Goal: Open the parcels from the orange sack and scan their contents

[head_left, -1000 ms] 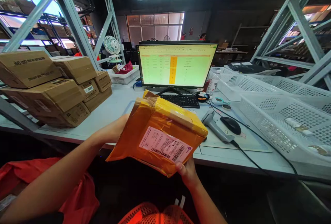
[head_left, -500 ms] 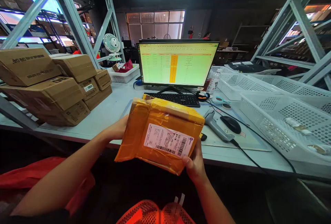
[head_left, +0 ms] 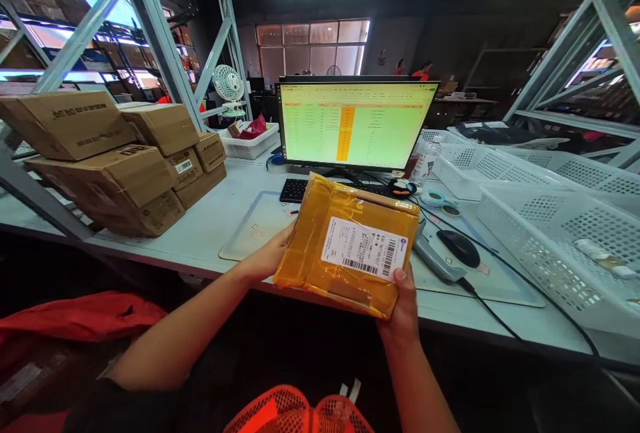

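I hold an orange padded parcel (head_left: 320, 246) wrapped in clear tape above the front edge of the white table (head_left: 215, 219). A white shipping label (head_left: 364, 247) with barcodes faces up. My left hand (head_left: 267, 256) grips the parcel's left side from underneath, fingers mostly hidden. My right hand (head_left: 403, 303) clasps the near right corner, thumb on top beside the label. A grey barcode scanner (head_left: 437, 259) lies on the table just right of the parcel.
A monitor (head_left: 355, 125) with a green spreadsheet and a black keyboard (head_left: 300, 189) stand behind the parcel. Stacked cardboard boxes (head_left: 115, 166) sit at left. White perforated baskets (head_left: 545, 233) fill the right. A black mouse (head_left: 457, 247) and cables lie beside the scanner. An orange mesh basket (head_left: 295, 409) is below.
The parcel has moved right and forward over the table and levelled out, label turned more squarely up. Both hands went with it.
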A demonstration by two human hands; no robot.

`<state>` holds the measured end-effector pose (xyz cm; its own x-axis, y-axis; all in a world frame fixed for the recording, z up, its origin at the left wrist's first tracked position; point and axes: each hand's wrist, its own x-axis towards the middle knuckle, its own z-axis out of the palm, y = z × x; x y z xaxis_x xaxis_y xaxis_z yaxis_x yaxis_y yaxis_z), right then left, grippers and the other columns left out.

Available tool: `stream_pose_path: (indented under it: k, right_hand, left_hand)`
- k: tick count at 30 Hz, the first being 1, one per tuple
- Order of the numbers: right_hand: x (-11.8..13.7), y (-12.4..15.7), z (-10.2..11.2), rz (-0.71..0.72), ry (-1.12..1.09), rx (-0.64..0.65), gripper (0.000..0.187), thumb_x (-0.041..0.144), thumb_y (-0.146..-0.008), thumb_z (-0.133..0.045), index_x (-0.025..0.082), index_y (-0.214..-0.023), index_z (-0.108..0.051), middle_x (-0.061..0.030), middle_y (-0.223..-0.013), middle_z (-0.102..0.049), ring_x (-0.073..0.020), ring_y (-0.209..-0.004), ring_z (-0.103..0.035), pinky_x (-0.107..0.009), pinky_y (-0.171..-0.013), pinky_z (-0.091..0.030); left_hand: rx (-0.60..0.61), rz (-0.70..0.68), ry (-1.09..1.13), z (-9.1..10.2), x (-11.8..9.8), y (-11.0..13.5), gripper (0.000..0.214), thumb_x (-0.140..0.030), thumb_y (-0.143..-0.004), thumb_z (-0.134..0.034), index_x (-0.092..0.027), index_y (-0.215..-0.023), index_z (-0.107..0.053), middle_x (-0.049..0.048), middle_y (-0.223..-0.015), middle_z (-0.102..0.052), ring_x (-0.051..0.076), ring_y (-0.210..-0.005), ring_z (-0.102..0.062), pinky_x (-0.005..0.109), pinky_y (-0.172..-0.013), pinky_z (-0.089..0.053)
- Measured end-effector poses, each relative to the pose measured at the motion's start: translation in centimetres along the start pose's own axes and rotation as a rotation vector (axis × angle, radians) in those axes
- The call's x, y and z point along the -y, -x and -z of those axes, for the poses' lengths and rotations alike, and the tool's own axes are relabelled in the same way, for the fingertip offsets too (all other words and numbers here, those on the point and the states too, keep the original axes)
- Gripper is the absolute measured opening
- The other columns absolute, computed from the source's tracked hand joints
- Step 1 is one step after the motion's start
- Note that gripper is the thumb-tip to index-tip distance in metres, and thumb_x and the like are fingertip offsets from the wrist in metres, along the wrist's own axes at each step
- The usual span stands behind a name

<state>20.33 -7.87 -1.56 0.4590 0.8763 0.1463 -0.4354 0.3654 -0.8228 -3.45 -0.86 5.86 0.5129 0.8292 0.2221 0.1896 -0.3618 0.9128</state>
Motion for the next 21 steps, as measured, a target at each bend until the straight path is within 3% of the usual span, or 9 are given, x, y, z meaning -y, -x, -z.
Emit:
stream_pose_path:
  k: [5, 12, 17, 19, 21]
  right_hand:
    - [0.6, -1.2, 0.5, -0.017, -0.023, -0.023, 0.056, 0.055, -0.082, -0.067, 0.024, -0.128, -0.06, -0.0113, -0.129, -0.07, -0.033, -0.111, -0.07, -0.053, -0.094, -0.058]
    - [1.8, -1.1, 0.9, 0.009, -0.001, -0.029, 0.059, 0.052, -0.08, -0.066, 0.024, -0.131, -0.061, -0.0128, -0.136, -0.066, -0.0343, -0.114, -0.068, -0.052, -0.092, -0.06]
    - [2.3, -0.4, 2.3, 0.004, 0.031, -0.044, 0.065, 0.052, -0.074, -0.075, 0.025, -0.132, -0.062, -0.0113, -0.135, -0.067, -0.0331, -0.114, -0.068, -0.051, -0.095, -0.059]
    - [2.2, -0.2, 2.7, -0.025, 0.057, -0.016, 0.068, 0.052, -0.072, -0.078, 0.026, -0.133, -0.062, -0.011, -0.134, -0.067, -0.0331, -0.113, -0.068, -0.052, -0.097, -0.057]
    - [2.2, -0.1, 2.8, -0.065, 0.071, -0.001, 0.068, 0.051, -0.07, -0.081, 0.027, -0.131, -0.062, -0.0098, -0.13, -0.069, -0.0329, -0.111, -0.068, -0.054, -0.098, -0.056]
  left_hand:
    - [-0.173, 0.029, 0.135, -0.8, 0.5, -0.8, 0.078, -0.06, -0.096, -0.053, -0.022, -0.162, -0.035, 0.0128, -0.136, -0.066, 0.025, -0.123, -0.064, 0.037, -0.105, -0.054]
    - [-0.237, -0.058, 0.039, -1.5, 0.9, -1.4, 0.077, -0.061, -0.1, -0.046, -0.019, -0.163, -0.034, 0.0117, -0.142, -0.064, 0.026, -0.13, -0.06, 0.036, -0.107, -0.051]
    - [-0.15, -0.146, 0.01, -1.6, 0.4, -2.2, 0.078, -0.065, -0.101, -0.043, -0.022, -0.165, -0.031, 0.0093, -0.165, -0.042, 0.031, -0.156, -0.032, 0.044, -0.13, -0.026]
    - [-0.041, -0.192, -0.007, -1.1, 0.0, -3.2, 0.081, -0.069, -0.099, -0.043, -0.022, -0.165, -0.032, 0.0082, -0.169, -0.036, 0.033, -0.159, -0.026, 0.045, -0.132, -0.02]
    - [0.096, -0.233, -0.041, -0.6, -0.5, -4.1, 0.087, -0.072, -0.095, -0.05, -0.024, -0.165, -0.033, 0.0082, -0.168, -0.037, 0.036, -0.158, -0.026, 0.047, -0.132, -0.023]
